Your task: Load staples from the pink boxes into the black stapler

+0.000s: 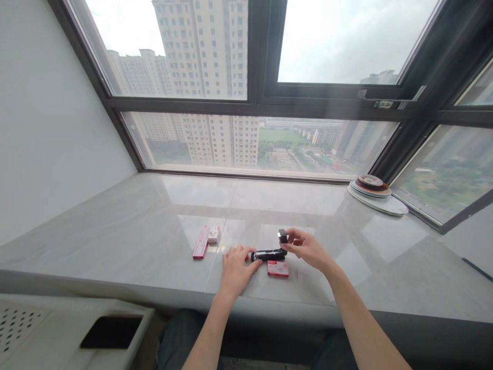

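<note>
Black stapler (265,256) lies lengthwise on the window sill (127,241), right in front of the person, silvery channel facing up. L hand (235,266) has its far end from the R side, thumb on the near edge & fingers round the tip, prob. to stop it sliding on the glossy stone. R hand (306,247) holds a black upright part (283,237) at the stapler's R end in a narrow pinch, thumb vs. fingertips, prob. to keep it up & clear of the channel; too small in view to tell if it's hinged on or loose. A red-and-white box (278,269) lies flat just on the near side of the stapler, between the hands, presumably for easy reach. Off to the L, apart from the hands, a long red-and-white pack (201,248) points away from the person w/ a small white box (213,234) beside it, prob. set there to leave elbow room. Sill = pale grey veined tile, shiny, w/ window reflections & a thin joint line. Stack of plates (379,199) sits in the far R corner, by the dark window frame (258,107). Outside: high-rises, greenery, cloudy sky. Plain white wall (57,128) on L; below it, a white unit (50,329) w/ round holes & a dark recess.
</note>
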